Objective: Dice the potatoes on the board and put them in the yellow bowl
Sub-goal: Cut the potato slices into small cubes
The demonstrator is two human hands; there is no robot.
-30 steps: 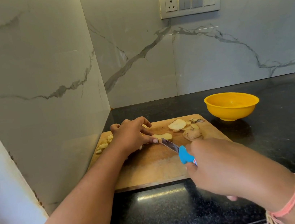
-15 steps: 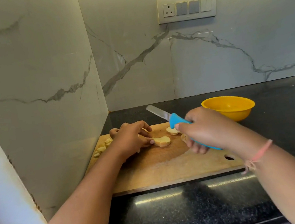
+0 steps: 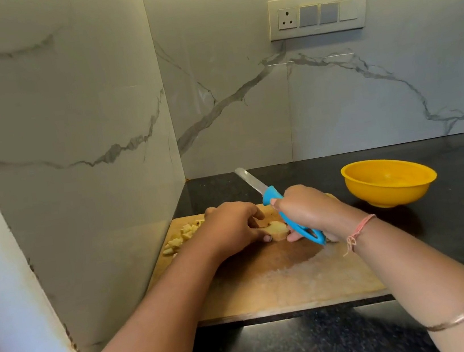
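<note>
Pale marble-veined walls meet in a corner above a black stone counter [image 3: 456,233], seen from the person's own eyes. A wooden cutting board [image 3: 270,286] lies against the left wall. The yellow bowl [image 3: 391,195] stands on the counter just beyond the board's far right corner, and no potato shows inside it. The left hand [image 3: 229,227] rests at the back of the board, fingers curled down onto a pale potato piece [image 3: 277,229]. The right hand [image 3: 310,209] is wrapped round the blue handle of a knife [image 3: 270,194]. A second ago the blade lay low on the board beside the slices; now it is lifted clear and points back toward the corner, and the right hand has moved in so its lower fingertips touch the same piece. This looks like a pause to turn or stack the piece, not a cut. A small heap of diced potato [image 3: 184,236] waits at the board's far left, not yet moved to the bowl.
</note>
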